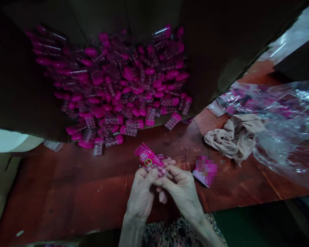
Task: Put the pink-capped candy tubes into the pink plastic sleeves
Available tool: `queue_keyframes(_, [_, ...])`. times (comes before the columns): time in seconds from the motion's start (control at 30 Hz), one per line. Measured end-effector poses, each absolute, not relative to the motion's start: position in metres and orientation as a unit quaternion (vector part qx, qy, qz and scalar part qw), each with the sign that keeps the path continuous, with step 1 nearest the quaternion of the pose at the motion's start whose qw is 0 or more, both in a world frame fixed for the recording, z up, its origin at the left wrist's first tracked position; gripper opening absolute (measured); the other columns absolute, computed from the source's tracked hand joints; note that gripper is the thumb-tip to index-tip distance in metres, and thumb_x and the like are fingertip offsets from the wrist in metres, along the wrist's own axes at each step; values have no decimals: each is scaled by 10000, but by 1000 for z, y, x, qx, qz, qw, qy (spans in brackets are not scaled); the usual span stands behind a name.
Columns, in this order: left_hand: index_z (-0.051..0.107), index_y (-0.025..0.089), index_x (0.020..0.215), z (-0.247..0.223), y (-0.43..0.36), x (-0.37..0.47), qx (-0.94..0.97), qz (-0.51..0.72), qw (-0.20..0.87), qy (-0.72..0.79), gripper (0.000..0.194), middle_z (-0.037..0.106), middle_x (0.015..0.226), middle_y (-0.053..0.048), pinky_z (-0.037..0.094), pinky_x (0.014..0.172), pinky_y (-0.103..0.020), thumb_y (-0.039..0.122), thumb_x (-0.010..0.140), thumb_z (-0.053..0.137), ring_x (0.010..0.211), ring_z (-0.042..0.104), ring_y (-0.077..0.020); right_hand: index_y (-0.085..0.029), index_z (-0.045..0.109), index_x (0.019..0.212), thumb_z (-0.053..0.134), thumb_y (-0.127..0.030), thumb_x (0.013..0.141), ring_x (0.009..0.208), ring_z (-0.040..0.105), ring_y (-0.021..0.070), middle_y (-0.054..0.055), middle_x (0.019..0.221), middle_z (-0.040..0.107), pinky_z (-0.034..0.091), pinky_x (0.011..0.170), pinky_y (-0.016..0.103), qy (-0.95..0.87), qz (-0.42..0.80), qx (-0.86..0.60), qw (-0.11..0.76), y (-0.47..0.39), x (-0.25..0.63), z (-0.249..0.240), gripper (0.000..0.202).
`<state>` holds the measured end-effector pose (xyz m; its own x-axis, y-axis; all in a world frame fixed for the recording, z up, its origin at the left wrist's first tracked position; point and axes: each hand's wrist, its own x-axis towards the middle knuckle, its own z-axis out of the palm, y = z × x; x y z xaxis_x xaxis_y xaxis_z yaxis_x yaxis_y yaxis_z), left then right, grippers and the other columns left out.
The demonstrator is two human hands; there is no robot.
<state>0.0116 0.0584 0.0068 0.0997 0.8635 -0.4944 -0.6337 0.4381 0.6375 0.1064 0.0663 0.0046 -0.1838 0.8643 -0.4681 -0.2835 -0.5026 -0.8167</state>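
Close together over the table's near side, both my hands have their fingers closed on one small pack. My left hand [143, 187] pinches it with the thumb on top. My right hand [181, 187] grips the near right end, its fingers partly hidden behind. A clear pack of pink beads [158, 170] shows between the thumbs, and a pink printed wrapper [147, 156] sticks out beyond it. Whether the wrapper is around the pack or only against it I cannot tell. To the right lies a pink and white printed packet [206, 171], partly blurred.
A large cardboard box [211, 58] lies open towards me, with many pink-capped clear bead packs [128, 73] heaped inside and spilling onto the red-brown table [67, 185]. A crumpled cloth [235, 135] and clear plastic bag [285, 137] lie right. A white round container [15, 141] stands left.
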Motion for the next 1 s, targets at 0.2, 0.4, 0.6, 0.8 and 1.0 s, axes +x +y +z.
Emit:
queue_keyframes(0.2, [648, 91, 719, 10, 57, 16, 153, 497, 749, 411, 237, 578, 564, -25, 356, 347, -186, 325, 736, 615, 345, 405, -44, -116, 672, 617, 754, -216, 507, 224, 444, 57, -49, 355, 539, 379, 243, 129, -243, 741, -488, 392, 72, 107, 4, 169])
queue_keyframes(0.4, [691, 96, 773, 9, 55, 13, 165, 488, 750, 414, 263, 614, 655, -65, 364, 380, -185, 326, 775, 563, 407, 413, -53, -124, 622, 490, 726, -180, 502, 214, 420, 41, -56, 335, 518, 338, 234, 114, -236, 753, -486, 376, 72, 106, -3, 119])
queue_keyframes(0.6, [699, 123, 865, 8, 51, 16, 144, 498, 740, 429, 263, 600, 563, -44, 464, 464, -235, 333, 774, 571, 422, 465, -95, -140, 529, 416, 733, -231, 517, 214, 372, 30, -73, 309, 464, 279, 231, 123, -257, 743, -507, 355, 69, 100, -6, 246])
queue_keyframes(0.8, [717, 169, 812, 12, 43, 5, 148, 538, 694, 455, 213, 687, 952, -117, 492, 799, -376, 337, 734, 612, 886, 610, -246, -165, 669, 684, 707, -287, 649, 483, 526, 90, -33, 556, 591, 448, 479, 203, -505, 589, -515, 364, 74, 132, 11, 132])
queue_keyframes(1.0, [682, 385, 664, 17, -16, -97, 84, 611, 431, 659, 191, 718, 914, 73, 445, 851, -530, 537, 559, 636, 1073, 544, -335, -146, 616, 1007, 519, -476, 799, 716, 544, 212, 117, 889, 587, 442, 633, 347, -627, 38, -713, 312, 108, 247, -13, 402])
